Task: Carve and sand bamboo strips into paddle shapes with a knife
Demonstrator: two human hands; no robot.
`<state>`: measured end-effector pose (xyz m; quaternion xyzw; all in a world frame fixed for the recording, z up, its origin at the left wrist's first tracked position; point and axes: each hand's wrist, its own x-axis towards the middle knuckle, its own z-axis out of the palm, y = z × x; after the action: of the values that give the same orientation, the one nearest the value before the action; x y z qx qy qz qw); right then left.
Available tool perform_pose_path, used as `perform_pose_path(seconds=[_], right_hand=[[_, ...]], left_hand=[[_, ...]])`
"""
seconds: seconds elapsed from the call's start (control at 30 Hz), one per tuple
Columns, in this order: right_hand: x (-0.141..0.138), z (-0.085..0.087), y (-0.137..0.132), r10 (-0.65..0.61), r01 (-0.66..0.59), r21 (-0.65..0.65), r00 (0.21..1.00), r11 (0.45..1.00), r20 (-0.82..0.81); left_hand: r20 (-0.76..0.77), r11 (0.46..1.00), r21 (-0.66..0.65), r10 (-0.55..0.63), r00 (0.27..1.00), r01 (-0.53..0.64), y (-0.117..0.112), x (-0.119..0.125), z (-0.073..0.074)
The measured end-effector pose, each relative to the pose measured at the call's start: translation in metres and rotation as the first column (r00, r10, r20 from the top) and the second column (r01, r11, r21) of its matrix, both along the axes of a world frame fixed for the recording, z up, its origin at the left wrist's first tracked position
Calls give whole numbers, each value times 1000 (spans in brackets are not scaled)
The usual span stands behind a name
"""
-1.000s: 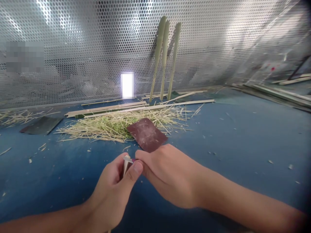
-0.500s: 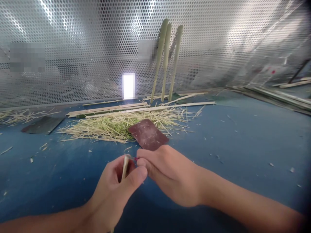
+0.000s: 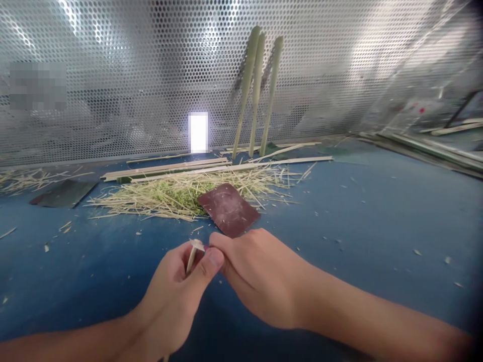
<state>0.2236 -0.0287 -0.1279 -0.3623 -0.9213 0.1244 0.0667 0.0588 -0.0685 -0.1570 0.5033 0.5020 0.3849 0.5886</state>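
While the left thumb is tucked closer in than it is half a second ago, the small, thin, silvery-white blade [image 3: 196, 246] is now laid flatter across the top end of the slim, pale tan, bamboo-looking stick [image 3: 192, 260]. The stick's tip is more covered as a result, so it's probably being pared right at that end, tbh. Nothing else on the blue, scrap-dotted tabletop [image 3: 358, 241] is visibly moved.

As for the hands: the stick is held upright-ish, a little tilted, in the loosely curled left hand [image 3: 169, 296], with its lower end just glimpsed below the palm. The fingers are wrapped around the far side and mostly hidden. The right hand [image 3: 264, 281] is closed into a tight pinch, and the blade is gripped there by what looks like a tiny purple end [image 3: 206, 247]; the rest of it is hidden. Both hands are kept together, left thumb seemingly touching the right fingers.

The stick is held in front of the curled, dark reddish-brown, sandpaper-like sheet [image 3: 229, 208], which is left partly on the messy heap of straw-coloured and green shavings [image 3: 162, 196].
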Motion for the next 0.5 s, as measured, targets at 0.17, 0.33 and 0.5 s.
perform_pose_path(seconds=[0.17, 0.33, 0.5], right_hand=[[1, 0, 4, -110, 115, 75, 991, 991, -73], [5, 4, 9, 16, -39, -83, 964, 996, -266], [5, -3, 12, 118, -136, -73, 971, 988, -207]], left_hand=[[-120, 997, -70, 28, 992, -37, 0, -1, 0], [-17, 999, -35, -42, 999, 41, 2, -4, 0], [104, 982, -62, -170, 980, 177, 6, -4, 2]])
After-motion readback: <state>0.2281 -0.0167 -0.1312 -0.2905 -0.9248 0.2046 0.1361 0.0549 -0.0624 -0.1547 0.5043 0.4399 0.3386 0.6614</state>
